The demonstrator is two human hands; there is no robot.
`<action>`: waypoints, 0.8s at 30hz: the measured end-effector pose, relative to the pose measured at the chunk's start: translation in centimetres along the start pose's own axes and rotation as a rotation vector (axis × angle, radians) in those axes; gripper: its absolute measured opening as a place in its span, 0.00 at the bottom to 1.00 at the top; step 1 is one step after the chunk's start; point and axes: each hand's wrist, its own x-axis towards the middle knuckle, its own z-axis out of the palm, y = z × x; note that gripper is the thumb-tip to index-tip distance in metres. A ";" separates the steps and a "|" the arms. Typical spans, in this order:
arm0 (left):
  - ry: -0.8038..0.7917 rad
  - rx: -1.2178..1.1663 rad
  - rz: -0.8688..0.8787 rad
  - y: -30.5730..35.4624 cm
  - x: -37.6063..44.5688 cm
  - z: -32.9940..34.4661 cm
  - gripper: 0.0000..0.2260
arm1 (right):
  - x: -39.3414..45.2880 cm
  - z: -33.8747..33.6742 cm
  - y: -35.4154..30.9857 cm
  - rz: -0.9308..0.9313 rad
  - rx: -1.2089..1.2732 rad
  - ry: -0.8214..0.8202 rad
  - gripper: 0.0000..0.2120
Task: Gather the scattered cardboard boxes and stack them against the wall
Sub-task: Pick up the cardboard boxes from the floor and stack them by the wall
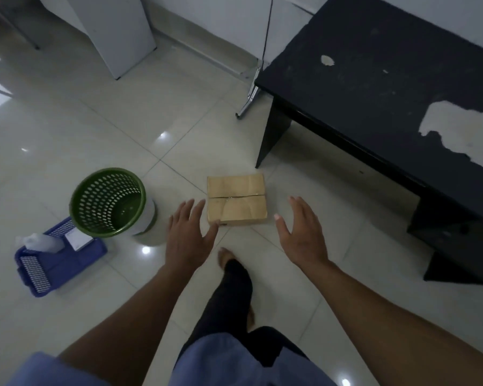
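Open left hand [188, 235], thumb over cardboard box [237, 200] corner.

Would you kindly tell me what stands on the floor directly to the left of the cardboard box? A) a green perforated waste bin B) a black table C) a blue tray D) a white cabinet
A: the green perforated waste bin stands upright on the tiles just left of the cardboard box, with the left hand reaching between them.
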 end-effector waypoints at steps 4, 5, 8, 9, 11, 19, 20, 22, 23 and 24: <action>-0.035 -0.032 -0.047 -0.7 5.7 3.1 0.29 | 5.7 1.5 0.8 0.038 0.000 -0.067 0.31; -0.041 -0.036 -0.061 -0.9 7.1 4.0 0.30 | 7.1 2.2 1.2 0.038 -0.011 -0.084 0.31; -0.061 -0.033 -0.086 -2.2 10.9 6.9 0.30 | 11.4 4.9 2.6 0.070 -0.019 -0.119 0.32; -0.062 -0.030 -0.092 -2.7 12.1 7.8 0.30 | 12.6 6.0 2.9 0.090 -0.009 -0.130 0.32; -0.065 -0.039 -0.110 -3.9 14.6 9.9 0.30 | 15.2 8.5 3.8 0.126 0.022 -0.147 0.32; -0.081 -0.066 -0.193 -9.9 22.4 21.6 0.31 | 25.3 20.3 10.2 0.193 0.016 -0.216 0.33; -0.079 -0.077 -0.215 -10.7 23.2 23.5 0.31 | 26.5 21.7 11.2 0.202 0.016 -0.218 0.33; -0.065 -0.109 -0.257 -12.2 24.6 26.9 0.31 | 28.7 24.3 13.4 0.227 0.013 -0.205 0.33; -0.061 -0.117 -0.273 -13.0 25.3 28.5 0.31 | 29.8 25.7 14.6 0.243 0.015 -0.198 0.33; -0.062 -0.117 -0.285 -13.9 25.9 30.1 0.31 | 30.7 27.0 15.6 0.261 0.017 -0.193 0.34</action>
